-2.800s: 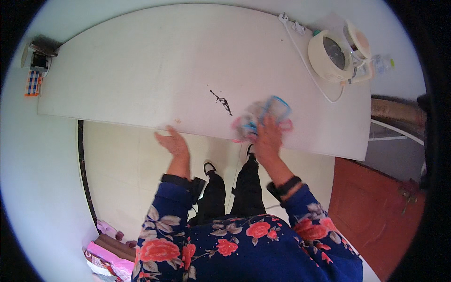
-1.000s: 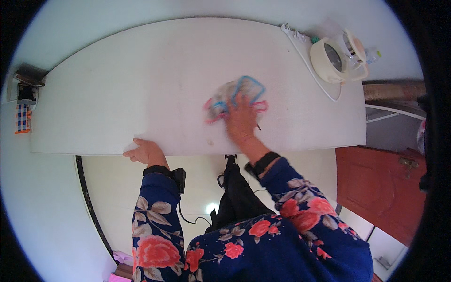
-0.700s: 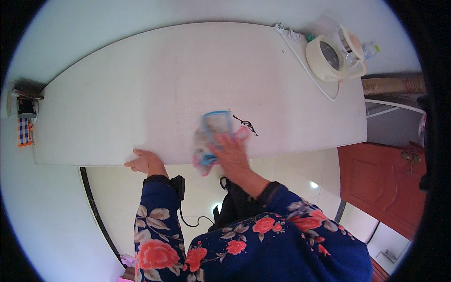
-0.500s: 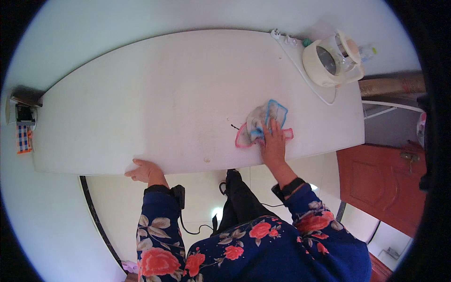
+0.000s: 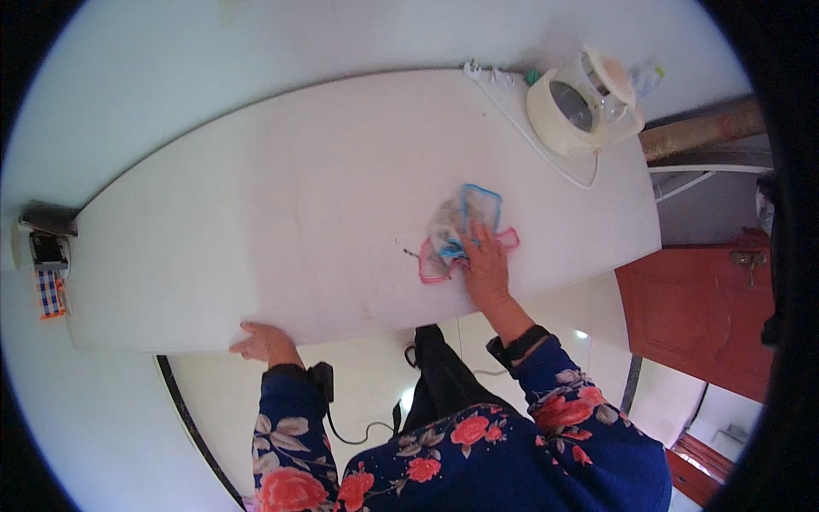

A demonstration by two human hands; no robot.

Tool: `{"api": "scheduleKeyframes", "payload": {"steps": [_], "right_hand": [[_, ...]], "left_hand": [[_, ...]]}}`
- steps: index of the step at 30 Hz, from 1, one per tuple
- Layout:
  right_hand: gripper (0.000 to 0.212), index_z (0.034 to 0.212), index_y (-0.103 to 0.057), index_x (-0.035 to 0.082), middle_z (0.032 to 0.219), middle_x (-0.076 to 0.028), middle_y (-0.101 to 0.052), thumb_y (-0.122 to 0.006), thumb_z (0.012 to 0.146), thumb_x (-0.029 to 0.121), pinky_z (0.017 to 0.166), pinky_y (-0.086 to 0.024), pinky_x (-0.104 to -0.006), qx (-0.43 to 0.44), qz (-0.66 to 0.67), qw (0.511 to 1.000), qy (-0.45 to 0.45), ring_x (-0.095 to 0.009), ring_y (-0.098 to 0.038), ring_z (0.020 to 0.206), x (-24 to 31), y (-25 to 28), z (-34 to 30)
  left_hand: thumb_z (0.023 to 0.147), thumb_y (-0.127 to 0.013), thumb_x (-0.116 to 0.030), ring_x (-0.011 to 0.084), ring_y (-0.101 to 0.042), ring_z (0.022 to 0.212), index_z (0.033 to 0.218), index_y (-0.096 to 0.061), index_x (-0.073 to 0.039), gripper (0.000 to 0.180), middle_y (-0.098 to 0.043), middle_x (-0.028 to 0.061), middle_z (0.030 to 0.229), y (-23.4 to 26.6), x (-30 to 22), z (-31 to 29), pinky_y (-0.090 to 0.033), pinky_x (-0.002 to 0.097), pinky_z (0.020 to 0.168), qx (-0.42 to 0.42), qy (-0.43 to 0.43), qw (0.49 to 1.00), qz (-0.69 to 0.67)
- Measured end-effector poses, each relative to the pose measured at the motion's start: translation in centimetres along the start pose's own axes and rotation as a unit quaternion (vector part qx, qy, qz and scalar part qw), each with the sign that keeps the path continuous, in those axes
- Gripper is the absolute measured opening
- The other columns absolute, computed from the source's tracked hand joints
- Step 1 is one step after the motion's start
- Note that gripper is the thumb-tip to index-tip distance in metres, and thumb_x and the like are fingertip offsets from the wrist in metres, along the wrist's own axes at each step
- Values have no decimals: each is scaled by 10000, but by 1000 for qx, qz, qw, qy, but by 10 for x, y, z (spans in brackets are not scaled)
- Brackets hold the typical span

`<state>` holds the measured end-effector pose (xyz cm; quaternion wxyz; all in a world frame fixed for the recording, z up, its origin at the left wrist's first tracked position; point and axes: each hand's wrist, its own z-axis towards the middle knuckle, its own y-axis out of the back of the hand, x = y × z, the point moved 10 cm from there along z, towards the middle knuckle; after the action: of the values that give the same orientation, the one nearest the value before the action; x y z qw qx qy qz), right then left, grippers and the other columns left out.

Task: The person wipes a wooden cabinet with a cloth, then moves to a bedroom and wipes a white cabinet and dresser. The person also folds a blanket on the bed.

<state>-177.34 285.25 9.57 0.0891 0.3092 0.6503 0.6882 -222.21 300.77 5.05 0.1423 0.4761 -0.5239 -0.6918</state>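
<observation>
A crumpled white cloth (image 5: 446, 224) with grey smudges and pink and blue edging lies on the white table (image 5: 333, 188), right of its middle. My right hand (image 5: 488, 269) presses down on it, fingers bunched over the folds, and part of the cloth is hidden beneath. Just left of the cloth is a small dark mark (image 5: 411, 253) on the tabletop. At the table's front edge, farther left, rests my left hand (image 5: 263, 343), thumb apart from the fingers and no loose object in it; its fingertips lie along the edge.
At the back right stands a cream electric kettle base with a glass jug (image 5: 567, 107), its white cord (image 5: 546, 147) looping over the tabletop. A clear bottle (image 5: 648, 78) is behind it. A blue-checked packet (image 5: 49, 294) hangs past the left end. A red-brown door (image 5: 699, 316) is at right.
The view has shifted, so the table sits lower in the picture. My right hand and the cloth have moved slightly away from the front edge. My left hand stays at the edge.
</observation>
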Motion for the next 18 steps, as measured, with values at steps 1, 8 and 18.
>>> {"api": "scheduleKeyframes", "payload": {"steps": [1, 8, 18], "right_hand": [[581, 1231, -408, 149, 1334, -122, -294, -612, 692, 74, 954, -264, -475, -2, -22, 1000, -18, -307, -275, 1229, -11, 5, 5], [580, 1290, -325, 142, 1343, -185, -231, -562, 771, 241, 940, -291, -494, 7, -86, 994, -66, -367, -233, 1228, -38, 3, 86], [583, 1318, -272, 193, 1367, -170, -184, -511, 801, 314, 944, -301, -504, 52, -155, 984, -71, -375, -211, 1237, -75, -9, 222]], "left_hand": [[844, -423, -389, 428, -488, 961, 1304, -126, 35, 693, -380, 311, 1131, -1, 1, 0, -454, 468, 760, 7, 4, 1000, -1], [848, -413, -409, 421, -494, 950, 1313, -127, 16, 691, -383, 303, 1134, -4, 2, -3, -457, 460, 758, 14, 11, 1000, -4], [866, -409, -344, 410, -485, 965, 1299, -142, 13, 621, -395, 300, 1125, -8, 3, 1, -461, 441, 751, -17, -34, 999, 21]]}}
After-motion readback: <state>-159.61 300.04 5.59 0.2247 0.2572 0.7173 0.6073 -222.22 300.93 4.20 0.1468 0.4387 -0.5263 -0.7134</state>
